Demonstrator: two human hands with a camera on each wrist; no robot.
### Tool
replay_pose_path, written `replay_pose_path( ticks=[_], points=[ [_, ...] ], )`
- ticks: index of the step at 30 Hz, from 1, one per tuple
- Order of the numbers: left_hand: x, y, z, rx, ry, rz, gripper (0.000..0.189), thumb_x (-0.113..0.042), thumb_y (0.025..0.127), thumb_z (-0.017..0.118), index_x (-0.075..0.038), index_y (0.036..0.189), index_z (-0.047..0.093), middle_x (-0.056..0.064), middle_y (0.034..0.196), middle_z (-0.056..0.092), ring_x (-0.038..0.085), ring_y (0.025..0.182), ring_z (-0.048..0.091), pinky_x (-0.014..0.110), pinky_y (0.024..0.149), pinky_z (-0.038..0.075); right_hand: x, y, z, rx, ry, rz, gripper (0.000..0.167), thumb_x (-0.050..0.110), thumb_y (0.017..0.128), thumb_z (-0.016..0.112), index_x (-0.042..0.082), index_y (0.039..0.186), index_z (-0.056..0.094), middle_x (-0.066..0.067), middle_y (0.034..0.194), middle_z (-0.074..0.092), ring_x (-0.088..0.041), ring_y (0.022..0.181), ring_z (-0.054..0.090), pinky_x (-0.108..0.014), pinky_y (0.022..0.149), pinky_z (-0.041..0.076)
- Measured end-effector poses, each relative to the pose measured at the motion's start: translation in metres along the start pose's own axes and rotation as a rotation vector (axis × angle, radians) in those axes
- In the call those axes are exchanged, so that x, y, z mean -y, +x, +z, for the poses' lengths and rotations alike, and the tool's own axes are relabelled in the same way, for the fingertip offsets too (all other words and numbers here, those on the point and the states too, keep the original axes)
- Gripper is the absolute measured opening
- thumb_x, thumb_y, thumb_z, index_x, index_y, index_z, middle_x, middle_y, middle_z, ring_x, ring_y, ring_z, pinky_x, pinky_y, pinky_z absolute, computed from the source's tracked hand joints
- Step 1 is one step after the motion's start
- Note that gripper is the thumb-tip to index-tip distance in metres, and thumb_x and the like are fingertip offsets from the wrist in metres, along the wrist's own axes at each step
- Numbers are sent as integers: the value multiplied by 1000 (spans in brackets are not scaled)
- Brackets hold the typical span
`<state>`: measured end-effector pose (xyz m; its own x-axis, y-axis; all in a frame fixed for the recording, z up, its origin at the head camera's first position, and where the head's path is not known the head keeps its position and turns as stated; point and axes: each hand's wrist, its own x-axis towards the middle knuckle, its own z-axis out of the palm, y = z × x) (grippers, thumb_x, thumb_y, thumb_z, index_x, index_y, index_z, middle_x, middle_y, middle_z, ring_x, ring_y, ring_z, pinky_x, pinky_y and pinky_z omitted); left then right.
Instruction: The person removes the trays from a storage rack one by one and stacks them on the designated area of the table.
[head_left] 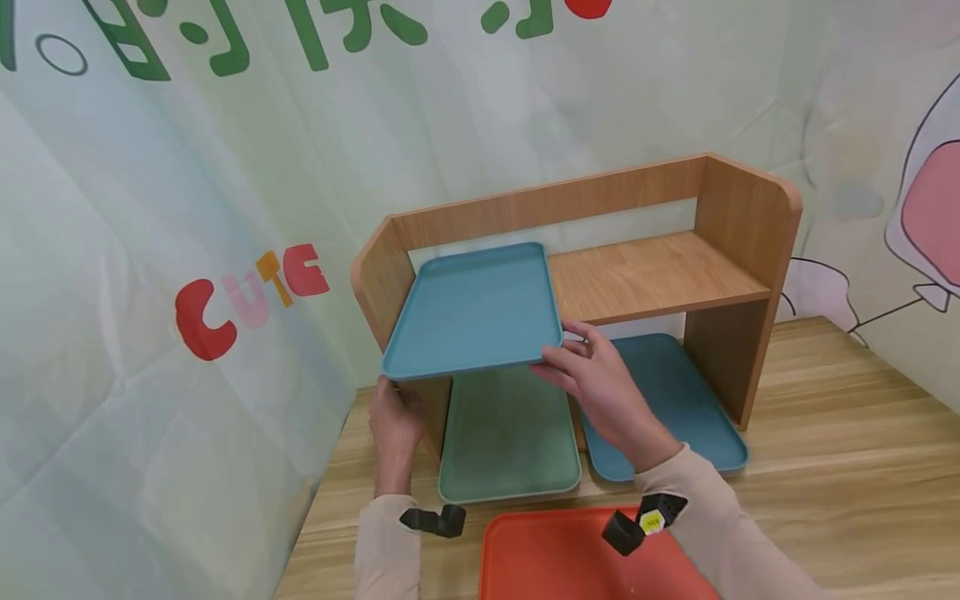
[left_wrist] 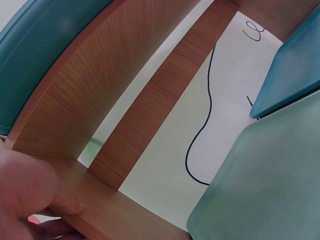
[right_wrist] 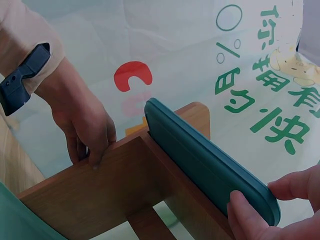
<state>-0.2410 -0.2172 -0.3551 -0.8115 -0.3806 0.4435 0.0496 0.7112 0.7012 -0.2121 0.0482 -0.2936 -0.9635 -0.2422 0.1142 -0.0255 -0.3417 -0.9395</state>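
Four trays share this corner of the room with a wooden shelf unit (head_left: 738, 217), which stands on a light wood-grained desk (head_left: 847, 467). Pale, creased sheeting (head_left: 600, 108) hangs behind and to the left, printed with large green characters (head_left: 225, 37), the coloured word "CUTE" (head_left: 206, 321) and, at the right, a pink balloon drawing (head_left: 937, 212).

The upper blue tray (head_left: 476, 308) is at the left part of the upper board, its front edge jutting out beyond the wood; whether it lies fully flat is hard to tell. The right hand (head_left: 611, 392) pinches its front right corner between thumb and fingers. The left hand (head_left: 395, 421) grips the edge of the unit's left side panel, below the tray.

Underneath, a green tray (head_left: 510, 442) fills the lower left compartment and a darker blue tray (head_left: 667, 400) the lower right, both projecting forward over the desk. A red tray (head_left: 555, 554) lies in front, partly hidden by the right forearm.
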Motion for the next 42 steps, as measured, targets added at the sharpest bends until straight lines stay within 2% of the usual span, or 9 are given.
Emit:
replay_pose_path(
  ticks=[9, 17, 24, 27, 31, 34, 38, 42],
  points=[
    [0, 0, 1, 7, 10, -24, 20, 0, 88, 45, 4, 106, 53, 20, 91, 57, 32, 80, 53, 44, 66, 43, -5, 2, 5, -40, 58, -30, 60, 6, 98, 49, 7, 150, 19, -19, 131, 41, -21, 112, 57, -39, 98, 47],
    [0, -1, 3, -20, 8, 4, 17, 1, 88, 46, 4, 103, 54, 20, 88, 58, 32, 77, 54, 44, 64, 43, -3, -1, 7, -85, 114, -25, 60, 4, 97, 50, 7, 150, 22, -20, 130, 42, -18, 103, 62, -39, 95, 48],
    [-1, 0, 4, -43, -10, 44, 27, 3, 88, 45, 2, 113, 55, 22, 94, 60, 34, 83, 54, 50, 70, 44, 0, -6, 6, -107, 177, -20, 60, 2, 96, 50, 10, 150, 24, -15, 121, 48, -14, 95, 66, -37, 92, 50],
    [0, 0, 4, -39, -15, 53, 29, 3, 89, 44, 2, 116, 54, 24, 101, 61, 37, 91, 58, 53, 76, 46, 0, -8, 6, -114, 197, -15, 61, 1, 96, 50, 11, 150, 25, -13, 116, 49, -14, 96, 66, -35, 90, 51],
    [1, 0, 4, -30, 1, 49, 27, 1, 92, 42, 2, 117, 53, 25, 110, 61, 41, 106, 58, 56, 86, 47, 0, -11, 5, -122, 224, 1, 60, 0, 96, 50, 12, 149, 27, -14, 123, 46, -15, 102, 64, -34, 89, 52],
    [2, 2, 4, -19, 14, 42, 26, 0, 93, 41, 4, 116, 53, 26, 110, 60, 42, 108, 57, 57, 88, 46, 0, -14, 3, -117, 244, 2, 59, -1, 96, 49, 11, 149, 27, -15, 128, 43, -17, 106, 63, -34, 90, 52],
    [3, 2, 3, -27, 28, 68, 20, -4, 93, 46, 5, 109, 54, 25, 103, 59, 42, 100, 58, 57, 83, 47, 0, -19, 0, -100, 260, -4, 58, -1, 96, 47, 10, 149, 26, -16, 138, 38, -19, 111, 61, -34, 90, 52],
    [5, 1, 3, -45, 55, 99, 18, -7, 90, 56, 7, 101, 55, 24, 92, 57, 39, 83, 58, 53, 70, 48, 0, -25, -3, -93, 263, 0, 58, 0, 97, 47, 8, 150, 24, -17, 148, 30, -20, 113, 59, -33, 89, 52]
  ],
)
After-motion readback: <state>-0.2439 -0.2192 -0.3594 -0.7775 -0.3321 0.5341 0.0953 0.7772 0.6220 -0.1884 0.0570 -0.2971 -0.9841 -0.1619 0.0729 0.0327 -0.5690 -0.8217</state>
